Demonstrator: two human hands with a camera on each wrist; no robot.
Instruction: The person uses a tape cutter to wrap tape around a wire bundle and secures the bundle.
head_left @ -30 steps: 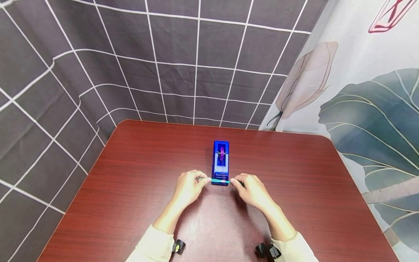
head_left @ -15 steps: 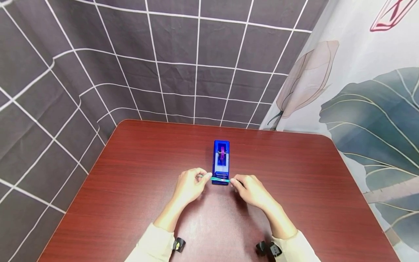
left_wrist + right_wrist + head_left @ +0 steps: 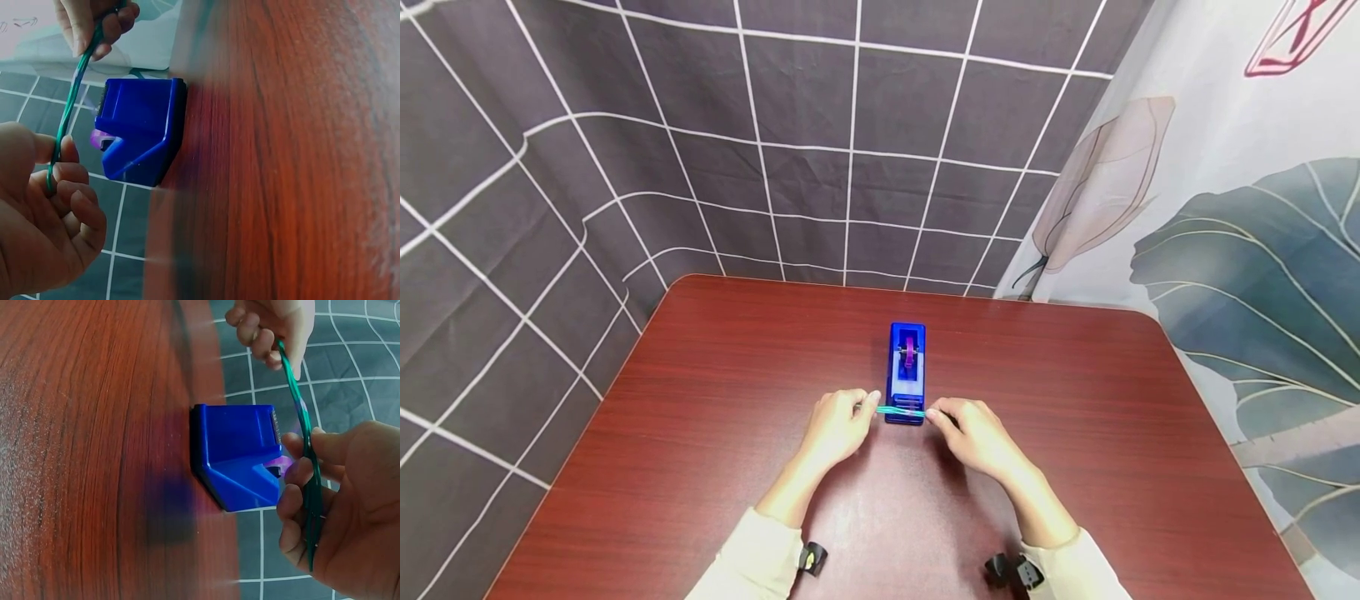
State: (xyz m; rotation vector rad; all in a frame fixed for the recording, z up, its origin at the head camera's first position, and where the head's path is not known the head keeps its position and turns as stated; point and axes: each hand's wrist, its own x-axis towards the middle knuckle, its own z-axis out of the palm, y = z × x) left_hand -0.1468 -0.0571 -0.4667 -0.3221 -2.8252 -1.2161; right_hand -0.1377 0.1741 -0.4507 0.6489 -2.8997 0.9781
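A bundle of thin green strands (image 3: 897, 411) is stretched between both hands, with a small purplish band (image 3: 77, 76) around its middle. My left hand (image 3: 838, 427) pinches one end between thumb and fingers; a short loop end shows below its fingers in the left wrist view. My right hand (image 3: 976, 435) pinches the other side, and a longer tail (image 3: 312, 531) runs down across its fingers. Just behind the bundle, a blue tape dispenser (image 3: 907, 387) stands on the table with a purple tape roll (image 3: 909, 353) in it. The bundle overlaps the dispenser's near end in the head view.
The reddish-brown wooden table (image 3: 737, 350) has rounded far corners. Behind it hangs a dark grey curtain (image 3: 805, 100) with white grid lines, and a pale leaf-patterned curtain (image 3: 1225, 250) is at the right. Each wrist wears a small black device (image 3: 813, 558).
My left hand has shifted slightly left, so a little more of the green bundle shows between the hands. The right hand and dispenser stay nearly where they were.
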